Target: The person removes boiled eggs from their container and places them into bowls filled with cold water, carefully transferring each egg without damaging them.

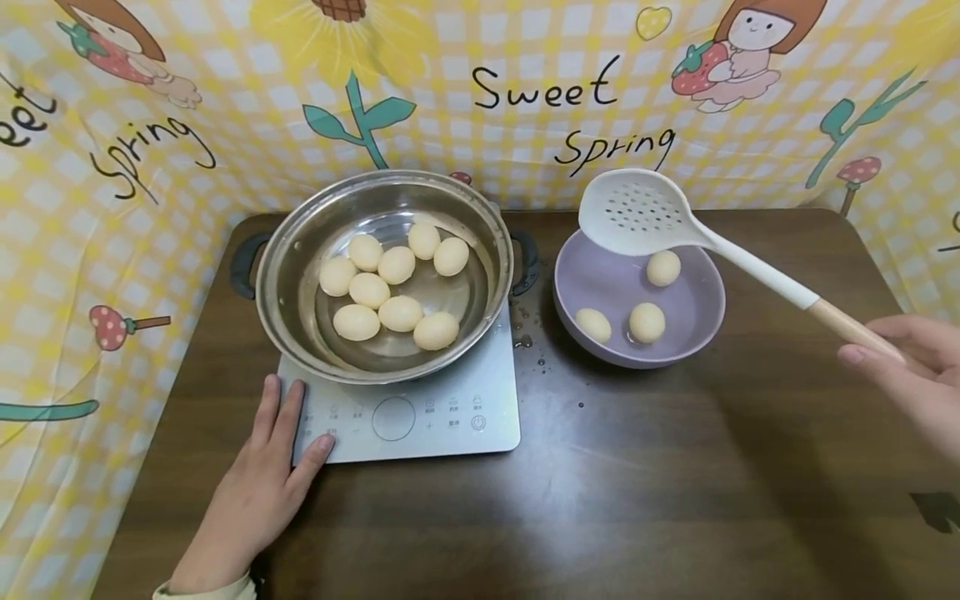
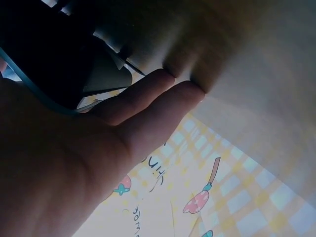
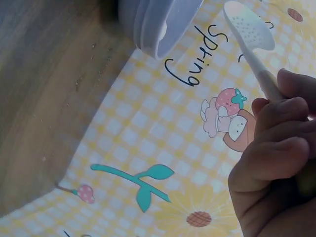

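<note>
Skimmer (image 1: 742, 260), white with a pale brown grip, is held up at the bowl (image 1: 603, 283); in the head view its holed end covers part of the bowl's far rim, and the rest slants off to the right. The right wrist view shows a gap between that end and the bowl. The right hand (image 1: 922, 375), to the right of the bowl, has its fingers wrapped round the skimmer's grip. Three eggs (image 1: 647, 322) are inside the bowl: one towards its far right, one near its front, one at its front left. The pot (image 1: 384, 358), left of the bowl, contains nine more, and its right handle is just beside the bowl. The cooktop (image 1: 498, 392) is under the pot, also left of the bowl. The left hand (image 1: 251, 492), well left of the bowl and closer to the person, is spread with straight fingers, touching the cooktop's front left corner. Drops (image 1: 523, 340) dot the tabletop (image 1: 600, 492) just left of the bowl, and a checked cloth (image 1: 465, 100) hangs behind it
</note>
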A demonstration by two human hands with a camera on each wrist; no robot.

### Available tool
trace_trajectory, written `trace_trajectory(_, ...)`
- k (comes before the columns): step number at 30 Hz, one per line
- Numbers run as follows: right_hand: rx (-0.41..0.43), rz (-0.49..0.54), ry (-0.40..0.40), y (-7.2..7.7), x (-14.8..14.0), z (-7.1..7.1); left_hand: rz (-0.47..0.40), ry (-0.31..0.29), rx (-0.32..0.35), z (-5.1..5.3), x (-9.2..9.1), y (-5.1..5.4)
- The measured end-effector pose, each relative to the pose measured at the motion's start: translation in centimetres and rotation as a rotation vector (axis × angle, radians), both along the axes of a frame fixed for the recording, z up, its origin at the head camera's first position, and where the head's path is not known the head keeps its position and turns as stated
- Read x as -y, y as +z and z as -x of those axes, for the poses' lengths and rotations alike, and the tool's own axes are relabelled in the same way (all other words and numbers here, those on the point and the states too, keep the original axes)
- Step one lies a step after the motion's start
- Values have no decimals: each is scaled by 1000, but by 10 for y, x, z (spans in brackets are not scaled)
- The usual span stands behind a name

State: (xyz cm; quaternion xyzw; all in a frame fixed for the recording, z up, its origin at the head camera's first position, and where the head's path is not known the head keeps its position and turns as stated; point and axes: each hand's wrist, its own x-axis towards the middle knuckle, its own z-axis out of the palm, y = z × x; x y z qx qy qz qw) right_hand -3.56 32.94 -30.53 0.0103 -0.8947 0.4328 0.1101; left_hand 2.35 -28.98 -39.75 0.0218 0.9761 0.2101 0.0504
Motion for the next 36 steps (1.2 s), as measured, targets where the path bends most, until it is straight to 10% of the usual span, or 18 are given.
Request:
trace_trajectory(7,157,67,71,0,-10,0,-29,-15,-29,3,2,2)
trace_trajectory(13,94,58,133,21,20,10,-36,-17,-7,5,1,3)
trace_trajectory(17,-21,-101,209,41,55,20,-35,-3,17,2,1,3)
trace_trajectory(24,-501,-528,409,58,98,44,-35,6,29,-2,2,3)
trace_trajectory(36,-717,-530,606,68,143,66,-38,12,17,-2,1,4)
